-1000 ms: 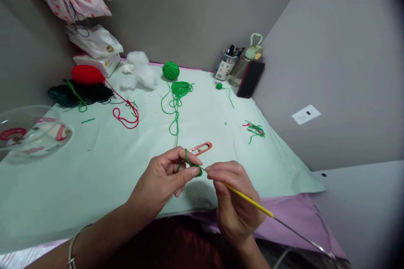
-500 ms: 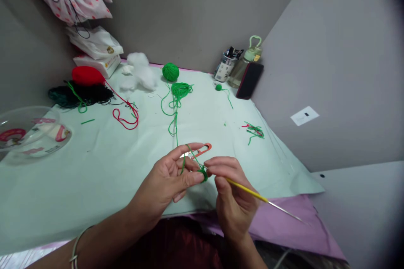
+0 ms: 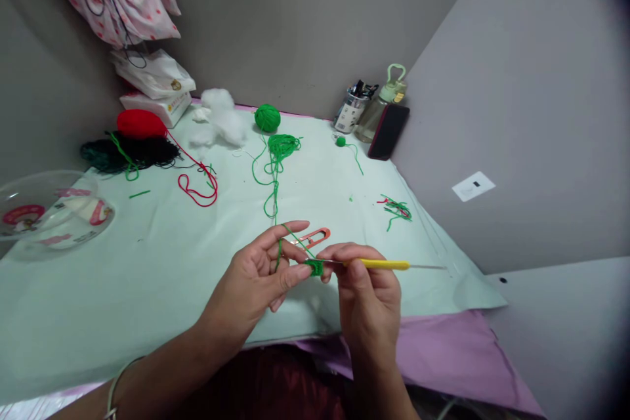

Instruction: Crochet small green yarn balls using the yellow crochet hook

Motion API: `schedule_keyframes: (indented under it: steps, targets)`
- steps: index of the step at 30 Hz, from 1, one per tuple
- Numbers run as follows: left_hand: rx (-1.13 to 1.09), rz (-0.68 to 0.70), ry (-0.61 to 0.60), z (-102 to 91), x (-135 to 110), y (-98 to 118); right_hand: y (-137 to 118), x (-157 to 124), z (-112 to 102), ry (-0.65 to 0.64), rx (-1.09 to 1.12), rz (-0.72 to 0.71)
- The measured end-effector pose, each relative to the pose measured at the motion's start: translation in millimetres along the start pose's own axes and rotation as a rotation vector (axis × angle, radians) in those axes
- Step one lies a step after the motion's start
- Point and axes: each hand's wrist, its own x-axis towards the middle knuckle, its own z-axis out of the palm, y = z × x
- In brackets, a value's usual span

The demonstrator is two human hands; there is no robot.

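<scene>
My left hand (image 3: 258, 275) pinches a small green crochet piece (image 3: 314, 267) between thumb and fingers, with green yarn (image 3: 275, 170) looped over its index finger and running back to a loose pile and a green yarn ball (image 3: 267, 117). My right hand (image 3: 367, 295) grips a yellow-handled crochet hook (image 3: 378, 264), lying level, its tip in the green piece. Orange thread snips (image 3: 315, 236) lie on the pale green table cover (image 3: 147, 262) just beyond my hands.
A red yarn ball (image 3: 140, 123) and dark yarn (image 3: 130, 152) lie far left, with white stuffing (image 3: 219, 117) behind. A clear plastic bowl (image 3: 46, 210) sits at the left edge. A pen cup (image 3: 350, 108), bottle (image 3: 381, 105) and phone (image 3: 388, 131) stand far right. Yarn scraps (image 3: 396, 208) lie nearby.
My right hand has swung the hook's handle up from pointing down-right to level. The left hand keeps its pinch on the green piece. The view has shifted slightly.
</scene>
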Motion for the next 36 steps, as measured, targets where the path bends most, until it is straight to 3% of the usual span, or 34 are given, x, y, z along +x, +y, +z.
schedule_keyframes:
  steps: [5, 10, 16, 20, 22, 24, 27, 29, 33, 36]
  targets:
    - [0.008, 0.011, 0.01, -1.8, -1.1, 2.3, -4.6, 2.3, 0.0, -0.028, 0.023, 0.012]
    - [0.089, 0.041, 0.039, -3.3, -3.5, 3.7, -9.5, -5.8, -1.4, -0.048, -0.189, -0.095]
    - [0.207, 0.185, 0.157, 2.7, -5.4, 2.1, -10.1, -9.7, -2.8, -0.204, -0.683, -0.479]
    - [0.028, 0.084, 0.073, 3.1, -3.9, 1.3, -3.8, -8.0, -1.4, -0.204, -1.026, -0.808]
    - [-0.131, -0.053, -0.027, 1.4, -2.1, 3.8, -3.2, -7.5, 1.2, -0.153, -0.982, -0.713]
    - [-0.239, -0.129, -0.08, -0.1, -0.4, 7.6, -4.7, -6.0, 4.4, -0.04, -0.731, -0.487]
    - [-0.257, -0.09, -0.053, 0.3, 0.6, 11.2, -7.4, -1.0, 8.3, 0.066, -0.283, -0.236]
    - [-0.207, -0.033, -0.036, 1.9, -0.1, 10.5, -7.6, 2.7, 9.9, 0.012, -0.2, -0.165]
    - [-0.078, 0.034, -0.004, 3.7, -2.2, 4.6, -3.6, 2.8, 10.4, -0.084, -0.368, -0.225]
    - [-0.079, 0.035, 0.041, 3.1, -2.0, 1.6, 2.0, -4.6, 6.8, -0.108, -0.628, -0.371]
